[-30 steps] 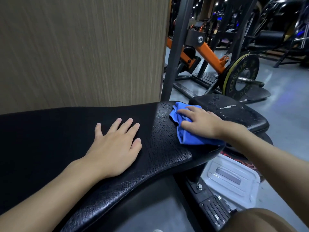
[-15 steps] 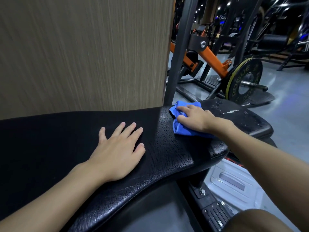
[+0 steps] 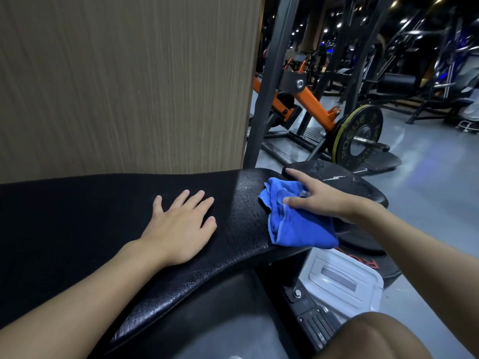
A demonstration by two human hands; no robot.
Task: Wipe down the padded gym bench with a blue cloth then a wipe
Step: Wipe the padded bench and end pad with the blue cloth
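Note:
The black padded bench (image 3: 85, 224) stretches from the left to the centre, its cracked right end catching the light. My left hand (image 3: 181, 226) lies flat on the pad with fingers straight. The crumpled blue cloth (image 3: 293, 218) sits on the pad's right end, partly hanging over the edge. My right hand (image 3: 321, 196) presses on the cloth with the index finger and thumb stretched out; the other fingers are hidden behind the hand. A smaller worn black pad (image 3: 344, 181) lies just beyond the cloth.
A wood-grain wall panel (image 3: 124, 81) rises right behind the bench. A dark steel post (image 3: 269, 81) stands at its corner. Behind that are an orange machine arm (image 3: 313, 104) and a black weight plate (image 3: 359, 136). A white lidded plastic box (image 3: 344, 281) sits on the floor under the bench end.
My right hand slid the cloth back toward me along the bench end, and the cloth has spread out and now hangs over the edge. The left hand stayed put.

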